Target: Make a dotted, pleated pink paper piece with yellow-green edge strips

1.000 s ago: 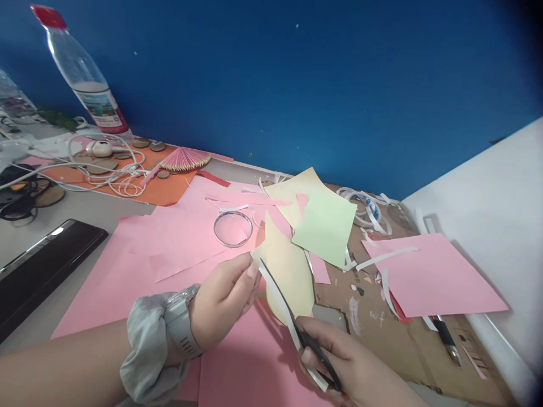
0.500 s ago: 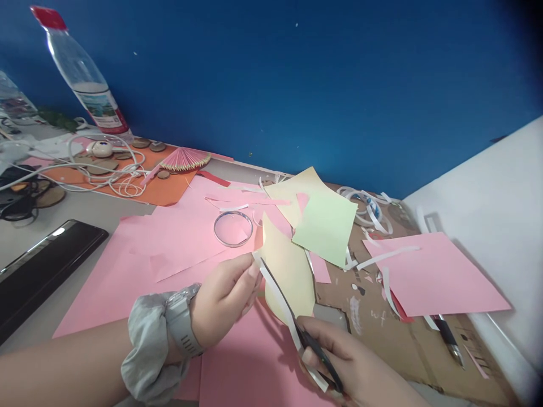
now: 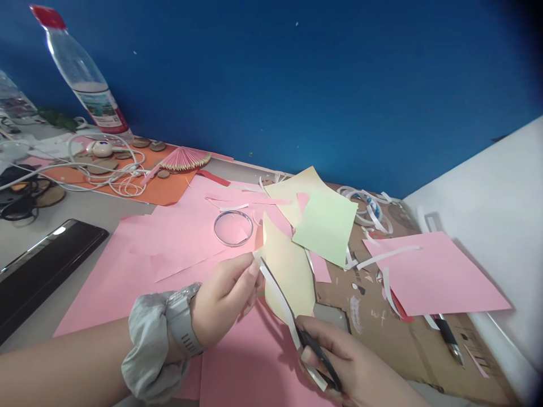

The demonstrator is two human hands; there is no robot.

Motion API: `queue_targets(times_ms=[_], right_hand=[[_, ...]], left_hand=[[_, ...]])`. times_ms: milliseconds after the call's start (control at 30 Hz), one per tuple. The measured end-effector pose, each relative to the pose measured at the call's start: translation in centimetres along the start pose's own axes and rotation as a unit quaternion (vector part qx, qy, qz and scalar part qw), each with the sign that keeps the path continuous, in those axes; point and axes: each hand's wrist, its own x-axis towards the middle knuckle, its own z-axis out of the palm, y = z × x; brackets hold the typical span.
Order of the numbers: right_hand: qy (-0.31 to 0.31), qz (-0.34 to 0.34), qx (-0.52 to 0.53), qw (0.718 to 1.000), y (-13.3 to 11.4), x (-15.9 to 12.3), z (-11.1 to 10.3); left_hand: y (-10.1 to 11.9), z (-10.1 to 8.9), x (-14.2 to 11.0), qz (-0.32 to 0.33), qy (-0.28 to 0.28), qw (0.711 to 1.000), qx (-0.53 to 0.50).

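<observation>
My left hand, with a grey watch and scrunchie on the wrist, pinches the edge of a pale yellow paper piece held upright over the pink sheets. My right hand grips black scissors whose blades run up along the paper's left edge. A narrow white strip hangs along the blades. Both hands are closed on what they hold.
Pink sheets cover the desk. A light green sheet, a clear tape ring, a pink sheet, a pen, white strips and cardboard lie around. A bottle, cables, a folded fan and a black keyboard sit left.
Almost nothing differs: the hands, scissors and yellow paper stay in the same place, with only a slight shift of the view.
</observation>
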Motion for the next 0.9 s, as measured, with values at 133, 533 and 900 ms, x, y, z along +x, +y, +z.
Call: queue_targets(times_ms=[133, 533, 900], right_hand=[[0.019, 0.008, -0.004, 1.000, 0.03, -0.08, 0.08], [0.025, 0.015, -0.007, 1.000, -0.33, -0.11, 0.33], [0.054, 0.014, -0.001, 0.998, 0.41, -0.05, 0.30]], left_hand=[[0.22, -0.08, 0.04, -0.001, -0.003, 1.000, 0.021], [0.17, -0.06, 0.04, -0.005, -0.008, 1.000, 0.008], [0.34, -0.04, -0.07, -0.008, -0.004, 1.000, 0.017]])
